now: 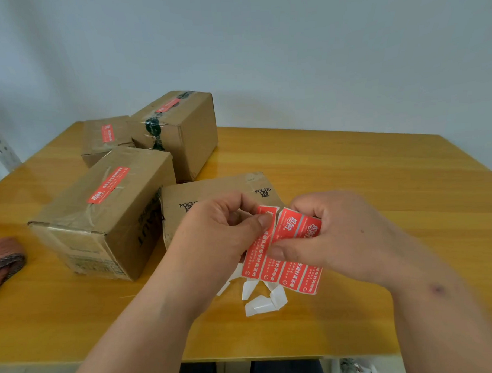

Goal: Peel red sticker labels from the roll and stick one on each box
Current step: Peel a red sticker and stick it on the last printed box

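Above the table's near middle, my right hand (334, 233) grips a strip of red sticker labels (295, 252) on white backing. My left hand (224, 232) pinches the top corner of the leftmost red sticker (259, 250), which is lifting off the strip. White backing paper (261, 298) hangs crumpled below the strip. Behind my hands lies a flat cardboard box (211, 190) printed "FOCUS ON ME", with no red label visible on it. Three other boxes each carry a red sticker: the large near-left box (105, 209), the small far-left box (104, 136) and the tall far box (180, 127).
The boxes sit on a glossy yellow wooden table (351, 176) against a pale wall. A reddish-brown cloth object (2, 259) lies at the left edge. The table's near edge runs just under my forearms.
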Tool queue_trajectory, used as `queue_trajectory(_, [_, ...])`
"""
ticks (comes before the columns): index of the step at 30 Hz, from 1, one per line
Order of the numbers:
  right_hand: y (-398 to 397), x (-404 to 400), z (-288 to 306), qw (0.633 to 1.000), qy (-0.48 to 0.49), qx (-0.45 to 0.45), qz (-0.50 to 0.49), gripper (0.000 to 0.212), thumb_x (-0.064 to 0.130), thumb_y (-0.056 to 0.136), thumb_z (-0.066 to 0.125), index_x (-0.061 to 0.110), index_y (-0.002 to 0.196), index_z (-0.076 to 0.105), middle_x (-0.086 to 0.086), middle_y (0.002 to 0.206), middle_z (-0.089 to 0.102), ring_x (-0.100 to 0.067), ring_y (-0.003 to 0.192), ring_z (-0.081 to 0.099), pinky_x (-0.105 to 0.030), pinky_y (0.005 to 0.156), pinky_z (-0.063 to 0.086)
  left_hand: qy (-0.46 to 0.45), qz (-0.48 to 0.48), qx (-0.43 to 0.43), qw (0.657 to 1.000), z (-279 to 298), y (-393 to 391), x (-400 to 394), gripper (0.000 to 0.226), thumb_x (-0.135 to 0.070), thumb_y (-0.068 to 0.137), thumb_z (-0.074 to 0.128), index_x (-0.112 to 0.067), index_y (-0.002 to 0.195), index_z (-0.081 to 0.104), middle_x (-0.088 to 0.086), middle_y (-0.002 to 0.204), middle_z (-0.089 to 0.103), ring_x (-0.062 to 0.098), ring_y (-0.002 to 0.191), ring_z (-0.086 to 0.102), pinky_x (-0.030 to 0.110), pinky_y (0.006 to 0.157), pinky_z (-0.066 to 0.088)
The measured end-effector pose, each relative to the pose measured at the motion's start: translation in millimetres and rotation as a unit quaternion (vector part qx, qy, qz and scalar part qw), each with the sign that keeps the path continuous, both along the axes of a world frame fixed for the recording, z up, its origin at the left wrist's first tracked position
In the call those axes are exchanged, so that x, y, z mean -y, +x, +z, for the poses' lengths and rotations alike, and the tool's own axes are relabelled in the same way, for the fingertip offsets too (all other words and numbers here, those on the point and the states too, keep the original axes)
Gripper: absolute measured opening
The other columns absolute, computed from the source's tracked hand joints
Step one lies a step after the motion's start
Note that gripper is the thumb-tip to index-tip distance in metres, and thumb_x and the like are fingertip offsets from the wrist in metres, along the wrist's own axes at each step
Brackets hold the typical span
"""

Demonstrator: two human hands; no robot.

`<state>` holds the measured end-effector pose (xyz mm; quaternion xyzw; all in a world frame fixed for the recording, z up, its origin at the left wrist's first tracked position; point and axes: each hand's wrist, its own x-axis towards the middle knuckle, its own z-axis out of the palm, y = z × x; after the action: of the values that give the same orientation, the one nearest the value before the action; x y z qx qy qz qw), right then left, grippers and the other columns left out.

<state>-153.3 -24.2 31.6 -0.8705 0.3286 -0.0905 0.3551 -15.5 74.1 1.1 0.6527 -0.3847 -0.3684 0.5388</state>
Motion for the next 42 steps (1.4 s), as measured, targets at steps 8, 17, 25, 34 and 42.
queue_trajectory(8, [0.6, 1.9, -2.1, 0.999, 0.03, -0.016, -0.013, 0.016, 0.033, 0.072, 0.08, 0.02, 0.076, 0.072, 0.01, 0.071, 0.073, -0.005, 0.064, 0.069, -0.033, 0.065, 0.059, 0.004, -0.043, 0.041, 0.998, 1.8, 3.4, -5.5, 0.015, -0.028, 0.083, 0.069, -0.025, 0.097, 0.064, -0.001, 0.08, 0.076, 0.015, 0.076, 0.074, 0.033, 0.072, 0.06])
queue_trajectory(17, [-1.1, -1.1, -5.1, 0.999, -0.036, -0.013, -0.023, 0.024, 0.036, 0.076, 0.075, 0.015, 0.069, 0.066, 0.003, 0.065, 0.069, -0.013, 0.057, 0.066, -0.044, 0.056, 0.054, -0.008, -0.001, 0.015, 1.0, -3.7, -0.5, -0.9, 0.011, -0.022, 0.082, 0.068, -0.019, 0.092, 0.065, 0.001, 0.075, 0.076, 0.016, 0.071, 0.074, 0.03, 0.066, 0.061])
queue_trajectory(25, [-3.5, 0.4, -3.3, 0.998, -0.063, -0.011, -0.024, 0.023, 0.04, 0.074, 0.075, 0.019, 0.07, 0.066, 0.005, 0.067, 0.068, -0.01, 0.057, 0.065, -0.04, 0.054, 0.054, 0.007, -0.029, -0.011, 0.999, 1.0, 2.7, -3.6, 0.031, -0.027, 0.077, 0.07, -0.024, 0.106, 0.061, 0.004, 0.079, 0.077, 0.018, 0.073, 0.075, 0.034, 0.071, 0.061])
queue_trajectory(34, [-3.2, 9.4, -5.0, 1.0, -0.003, 0.002, -0.029, 0.019, 0.032, 0.069, 0.083, 0.029, 0.07, 0.064, 0.017, 0.07, 0.069, 0.0, 0.059, 0.066, -0.022, 0.052, 0.05, -0.026, -0.002, 0.022, 0.999, -1.1, -2.5, 0.0, 0.02, -0.021, 0.082, 0.07, -0.028, 0.098, 0.062, 0.003, 0.076, 0.076, 0.017, 0.072, 0.075, 0.04, 0.073, 0.062])
queue_trajectory(42, [-4.6, 7.5, -6.3, 0.999, -0.037, -0.005, -0.03, 0.019, 0.037, 0.073, 0.079, 0.032, 0.068, 0.061, 0.014, 0.067, 0.067, 0.002, 0.059, 0.065, -0.018, 0.048, 0.045, -0.016, 0.015, 0.025, 0.999, -4.3, -2.8, 3.7, 0.022, -0.023, 0.082, 0.07, -0.027, 0.101, 0.06, 0.0, 0.076, 0.076, 0.016, 0.071, 0.074, 0.037, 0.071, 0.061])
